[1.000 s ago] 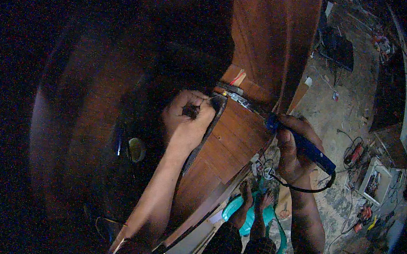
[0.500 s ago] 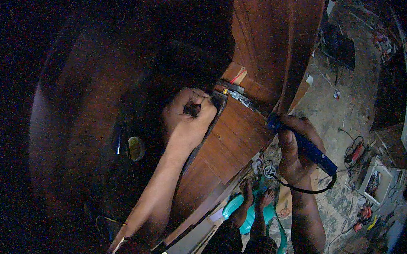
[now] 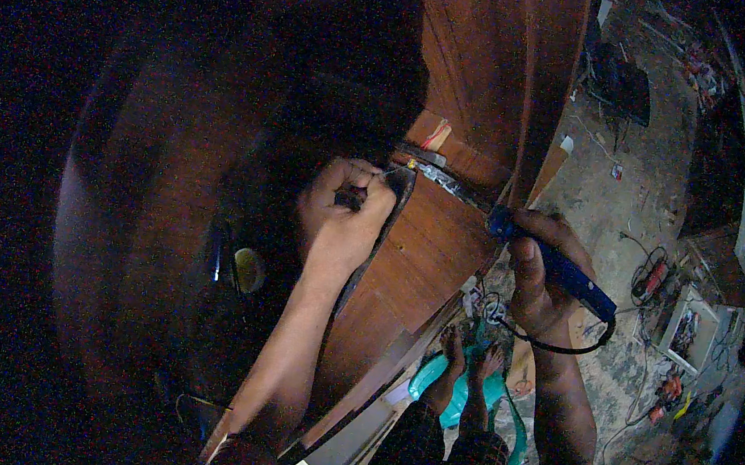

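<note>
My right hand (image 3: 540, 267) is wrapped round the blue handle of a soldering iron (image 3: 570, 278). A black cord loops from the handle's rear end. The iron's front points left along a silvery, uneven strip (image 3: 438, 180) at a joint in the brown wood, and its tip is hard to make out. My left hand (image 3: 343, 207) is closed in a pinch at the dark edge of the wooden panel (image 3: 416, 246). A thin wire (image 3: 398, 169) runs from its fingertips to a small yellowish spot at the strip's left end. A red wire (image 3: 438, 135) lies just above.
Deep shadow fills the left, where a round yellowish thing (image 3: 248, 270) shows. A tall wooden panel (image 3: 484, 55) rises ahead. Below right are a turquoise stool or seat (image 3: 483, 391), my legs, and a floor (image 3: 609, 197) strewn with cables, a white frame (image 3: 688, 330) and red tools (image 3: 653, 277).
Both hands stay almost in place. The thin wire between my left fingertips and the yellowish spot shows more clearly now, and the fingertips have drawn slightly back to the left.
</note>
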The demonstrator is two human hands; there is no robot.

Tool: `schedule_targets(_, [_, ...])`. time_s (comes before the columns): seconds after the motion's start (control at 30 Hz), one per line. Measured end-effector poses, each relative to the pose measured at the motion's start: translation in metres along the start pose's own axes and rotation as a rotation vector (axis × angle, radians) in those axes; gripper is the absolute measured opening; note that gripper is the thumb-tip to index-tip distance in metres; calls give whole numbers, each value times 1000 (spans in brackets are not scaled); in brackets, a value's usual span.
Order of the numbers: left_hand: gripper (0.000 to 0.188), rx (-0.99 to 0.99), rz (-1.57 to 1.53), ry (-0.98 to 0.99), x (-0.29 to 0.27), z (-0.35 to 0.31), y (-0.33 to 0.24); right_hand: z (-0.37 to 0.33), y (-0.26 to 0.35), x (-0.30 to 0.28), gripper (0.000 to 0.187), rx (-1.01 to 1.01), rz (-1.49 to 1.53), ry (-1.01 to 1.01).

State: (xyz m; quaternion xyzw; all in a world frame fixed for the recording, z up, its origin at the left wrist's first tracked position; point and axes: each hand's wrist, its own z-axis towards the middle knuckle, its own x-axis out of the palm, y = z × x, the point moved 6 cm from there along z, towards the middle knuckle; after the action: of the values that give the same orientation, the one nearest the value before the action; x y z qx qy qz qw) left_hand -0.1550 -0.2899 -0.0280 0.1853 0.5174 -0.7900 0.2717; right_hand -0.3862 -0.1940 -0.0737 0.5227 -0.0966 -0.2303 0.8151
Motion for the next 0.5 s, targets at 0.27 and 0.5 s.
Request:
schedule_targets(0.27, [9,-11,9,18,1,-1,-1,-1,0,1,15,-23,5,-3])
schedule_targets(0.5, [9,-4,15,-3,0,1,-2,1,0,2,28,-34,-20,37])
